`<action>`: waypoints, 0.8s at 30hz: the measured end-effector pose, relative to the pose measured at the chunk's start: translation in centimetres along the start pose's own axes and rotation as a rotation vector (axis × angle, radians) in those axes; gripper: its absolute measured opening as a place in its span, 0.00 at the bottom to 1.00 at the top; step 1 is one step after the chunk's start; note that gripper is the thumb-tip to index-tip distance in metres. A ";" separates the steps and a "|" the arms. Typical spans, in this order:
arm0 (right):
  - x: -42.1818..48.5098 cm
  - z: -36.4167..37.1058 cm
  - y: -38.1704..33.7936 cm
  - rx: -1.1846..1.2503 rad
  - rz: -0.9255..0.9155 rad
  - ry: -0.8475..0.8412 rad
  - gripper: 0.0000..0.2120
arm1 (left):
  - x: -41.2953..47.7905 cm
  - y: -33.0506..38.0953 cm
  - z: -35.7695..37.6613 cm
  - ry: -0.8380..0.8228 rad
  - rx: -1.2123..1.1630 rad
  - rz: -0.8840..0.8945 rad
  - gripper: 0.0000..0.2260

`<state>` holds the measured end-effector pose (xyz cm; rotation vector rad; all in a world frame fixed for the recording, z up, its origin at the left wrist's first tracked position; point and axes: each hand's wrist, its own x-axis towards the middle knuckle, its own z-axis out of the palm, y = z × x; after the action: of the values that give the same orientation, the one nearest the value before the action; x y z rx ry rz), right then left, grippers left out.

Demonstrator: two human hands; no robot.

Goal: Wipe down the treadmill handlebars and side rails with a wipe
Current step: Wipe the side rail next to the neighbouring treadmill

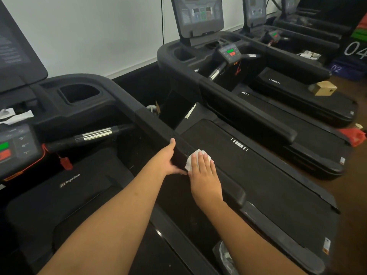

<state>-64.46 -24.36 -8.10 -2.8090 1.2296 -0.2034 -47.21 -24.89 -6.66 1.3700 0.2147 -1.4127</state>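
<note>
A black padded side handrail (156, 126) of the nearest treadmill runs from the console toward me. A white wipe (190, 161) lies on the rail's outer side under my right hand (204, 171), whose straight fingers press it flat against the rail. My left hand (170, 157) rests on the rail's inner side, thumb up along the edge, with its fingers hidden below the rail. A chrome-banded front handlebar (95, 134) sticks out below the console at left.
The neighbouring treadmill's belt (258, 175) lies right of the rail, with its own handrail (248, 114) beyond. More treadmills line up at the back right. A cardboard box (323, 88), a red bag (353, 135) and crumpled paper (15, 116) are around.
</note>
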 end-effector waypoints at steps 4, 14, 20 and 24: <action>2.0 -0.8 1.5 -0.009 -0.019 -0.055 0.29 | 0.7 0.9 0.7 0.101 0.031 0.018 0.41; 1.2 -1.1 1.0 -0.065 -0.082 -0.066 0.35 | 1.3 0.9 0.4 0.090 0.045 0.037 0.40; 3.4 -1.4 0.9 0.119 -0.013 -0.110 0.30 | 1.6 0.3 0.4 0.122 0.020 0.073 0.43; 1.5 -1.4 1.9 0.053 -0.168 -0.084 0.36 | 0.9 0.3 0.7 0.140 0.018 0.071 0.39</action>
<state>-65.02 -26.74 -6.75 -2.8430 0.9573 -0.1241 -47.16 -26.06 -6.99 1.4788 0.2430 -1.2636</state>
